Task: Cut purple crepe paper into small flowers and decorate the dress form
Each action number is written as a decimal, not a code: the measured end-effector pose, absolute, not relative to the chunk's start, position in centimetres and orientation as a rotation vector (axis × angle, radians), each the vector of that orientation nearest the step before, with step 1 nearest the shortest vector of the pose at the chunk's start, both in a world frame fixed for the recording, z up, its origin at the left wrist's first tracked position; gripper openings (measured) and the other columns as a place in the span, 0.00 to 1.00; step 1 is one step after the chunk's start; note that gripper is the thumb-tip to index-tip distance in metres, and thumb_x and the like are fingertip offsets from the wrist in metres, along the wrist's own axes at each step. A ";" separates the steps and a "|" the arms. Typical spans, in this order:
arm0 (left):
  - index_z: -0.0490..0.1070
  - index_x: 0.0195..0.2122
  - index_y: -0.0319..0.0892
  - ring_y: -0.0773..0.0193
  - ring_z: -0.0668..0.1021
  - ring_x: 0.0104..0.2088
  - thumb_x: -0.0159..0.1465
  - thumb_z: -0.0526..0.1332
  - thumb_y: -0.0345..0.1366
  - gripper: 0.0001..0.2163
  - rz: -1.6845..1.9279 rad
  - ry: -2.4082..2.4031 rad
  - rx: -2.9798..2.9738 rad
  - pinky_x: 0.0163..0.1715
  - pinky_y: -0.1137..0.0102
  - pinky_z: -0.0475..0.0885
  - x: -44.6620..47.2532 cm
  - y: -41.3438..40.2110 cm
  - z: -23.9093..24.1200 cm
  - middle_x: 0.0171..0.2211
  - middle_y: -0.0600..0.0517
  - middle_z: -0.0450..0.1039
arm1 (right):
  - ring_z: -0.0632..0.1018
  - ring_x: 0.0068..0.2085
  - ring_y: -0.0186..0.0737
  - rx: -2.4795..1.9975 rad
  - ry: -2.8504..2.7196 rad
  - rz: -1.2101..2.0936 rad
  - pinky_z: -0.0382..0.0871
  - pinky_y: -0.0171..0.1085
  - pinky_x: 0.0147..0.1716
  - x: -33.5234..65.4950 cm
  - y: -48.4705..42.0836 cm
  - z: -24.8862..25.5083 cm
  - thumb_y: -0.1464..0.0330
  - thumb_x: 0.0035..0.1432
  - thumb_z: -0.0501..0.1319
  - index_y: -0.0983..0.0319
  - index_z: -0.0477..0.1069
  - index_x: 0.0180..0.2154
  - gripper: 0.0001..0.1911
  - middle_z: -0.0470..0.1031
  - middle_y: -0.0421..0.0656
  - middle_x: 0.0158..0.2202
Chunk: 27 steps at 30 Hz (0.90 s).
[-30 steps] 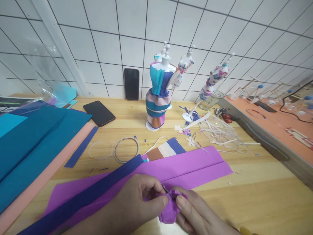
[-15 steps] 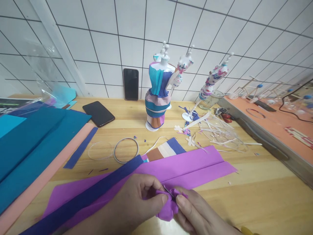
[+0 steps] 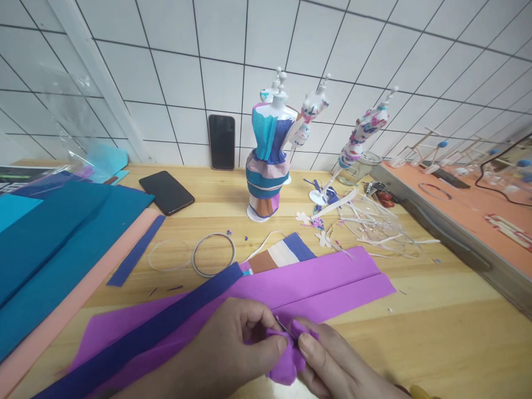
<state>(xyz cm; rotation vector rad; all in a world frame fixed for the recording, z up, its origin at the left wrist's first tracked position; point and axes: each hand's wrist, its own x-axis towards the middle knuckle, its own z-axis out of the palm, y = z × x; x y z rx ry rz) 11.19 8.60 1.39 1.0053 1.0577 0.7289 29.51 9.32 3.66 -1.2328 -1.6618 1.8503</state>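
My left hand (image 3: 236,346) and my right hand (image 3: 332,363) meet at the bottom centre, both pinched on a small bunched piece of purple crepe paper (image 3: 286,363). A thin dark needle or pin (image 3: 285,327) pokes out between the fingertips. Under the hands lies a long folded purple crepe sheet (image 3: 316,280), crossed by a dark blue crepe strip (image 3: 166,321). A small mannequin (image 3: 268,160) dressed in turquoise, blue and pink paper stands at the middle of the wooden table (image 3: 436,332).
Teal and pink paper sheets (image 3: 54,249) cover the left. A black phone (image 3: 166,192) lies flat, another phone (image 3: 221,142) leans on the tiled wall. Wire rings (image 3: 214,254), a striped paper piece (image 3: 282,255), two more small mannequins (image 3: 361,138) and paper scraps (image 3: 374,227) are behind.
The bunched purple piece has shifted slightly between my fingertips. Hands stay in the same place.
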 end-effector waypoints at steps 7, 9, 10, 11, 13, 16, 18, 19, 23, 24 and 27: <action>0.66 0.20 0.40 0.71 0.64 0.21 0.51 0.60 0.31 0.04 0.767 1.049 0.932 0.23 0.76 0.60 11.2 8.8 1.7 0.18 0.59 0.63 | 0.69 0.28 0.41 -1.227 -1.573 1.885 0.68 0.41 0.30 29.5 9.2 3.5 0.48 0.58 0.55 0.57 0.75 0.37 0.21 0.66 0.40 0.26; 0.66 0.20 0.40 0.72 0.64 0.21 0.51 0.60 0.31 0.05 0.775 1.053 0.929 0.23 0.76 0.61 11.2 8.8 1.7 0.18 0.59 0.63 | 0.70 0.28 0.42 -1.239 -1.561 1.882 0.68 0.42 0.31 29.6 9.1 3.4 0.48 0.58 0.55 0.56 0.74 0.38 0.21 0.67 0.40 0.27; 0.66 0.21 0.40 0.72 0.64 0.21 0.51 0.60 0.31 0.05 0.776 1.054 0.932 0.23 0.76 0.61 11.2 8.8 1.7 0.18 0.60 0.63 | 0.71 0.29 0.42 -1.244 -1.558 1.879 0.68 0.42 0.31 29.7 9.1 3.3 0.48 0.58 0.55 0.56 0.74 0.38 0.21 0.68 0.40 0.27; 0.66 0.21 0.40 0.72 0.64 0.21 0.52 0.60 0.31 0.05 0.775 1.056 0.937 0.23 0.76 0.61 11.2 8.8 1.7 0.18 0.60 0.63 | 0.71 0.29 0.42 -1.250 -1.555 1.874 0.68 0.42 0.31 29.7 9.0 3.2 0.48 0.57 0.55 0.57 0.74 0.38 0.22 0.68 0.40 0.27; 0.66 0.20 0.40 0.72 0.65 0.21 0.52 0.60 0.31 0.05 0.777 1.057 0.936 0.24 0.76 0.62 11.2 8.9 1.7 0.17 0.60 0.63 | 0.72 0.29 0.42 -1.257 -1.553 1.862 0.69 0.42 0.32 29.7 9.0 3.1 0.47 0.57 0.55 0.57 0.74 0.39 0.23 0.68 0.41 0.28; 0.65 0.20 0.40 0.72 0.66 0.20 0.51 0.60 0.31 0.06 0.788 1.064 0.919 0.23 0.76 0.63 11.2 8.9 1.8 0.17 0.60 0.63 | 0.71 0.30 0.42 -1.238 -1.584 1.849 0.68 0.42 0.33 29.6 9.2 3.2 0.45 0.57 0.53 0.58 0.74 0.38 0.25 0.67 0.40 0.27; 0.66 0.20 0.39 0.72 0.67 0.20 0.51 0.61 0.31 0.05 0.788 1.070 0.915 0.24 0.76 0.64 11.2 8.9 1.9 0.17 0.59 0.64 | 0.69 0.28 0.40 -1.219 -1.610 1.853 0.68 0.41 0.32 29.5 9.4 3.4 0.45 0.57 0.53 0.58 0.74 0.38 0.26 0.65 0.39 0.26; 0.66 0.20 0.39 0.72 0.67 0.21 0.52 0.61 0.31 0.05 0.790 1.074 0.911 0.24 0.76 0.65 11.2 8.9 1.9 0.17 0.59 0.65 | 0.68 0.27 0.39 -1.212 -1.612 1.864 0.68 0.40 0.31 29.4 9.4 3.5 0.45 0.57 0.53 0.59 0.73 0.37 0.26 0.63 0.38 0.25; 0.68 0.21 0.38 0.69 0.72 0.22 0.53 0.61 0.31 0.06 0.812 1.079 0.913 0.25 0.74 0.67 11.1 8.9 2.0 0.19 0.56 0.71 | 0.64 0.24 0.36 -1.207 -1.582 1.923 0.66 0.38 0.27 29.1 9.5 3.5 0.45 0.58 0.51 0.61 0.72 0.34 0.27 0.59 0.36 0.23; 0.68 0.21 0.38 0.69 0.73 0.23 0.54 0.61 0.32 0.06 0.810 1.078 0.917 0.26 0.74 0.68 11.0 9.0 2.0 0.19 0.55 0.72 | 0.64 0.24 0.36 -1.208 -1.581 1.920 0.67 0.38 0.27 29.0 9.5 3.5 0.45 0.58 0.51 0.60 0.72 0.33 0.27 0.59 0.37 0.23; 0.69 0.21 0.38 0.68 0.75 0.23 0.54 0.61 0.32 0.06 0.802 1.059 0.911 0.26 0.74 0.69 10.9 9.0 2.2 0.20 0.54 0.74 | 0.67 0.27 0.39 -1.223 -1.514 1.920 0.69 0.39 0.30 29.0 9.4 3.3 0.44 0.56 0.53 0.59 0.71 0.35 0.25 0.63 0.39 0.26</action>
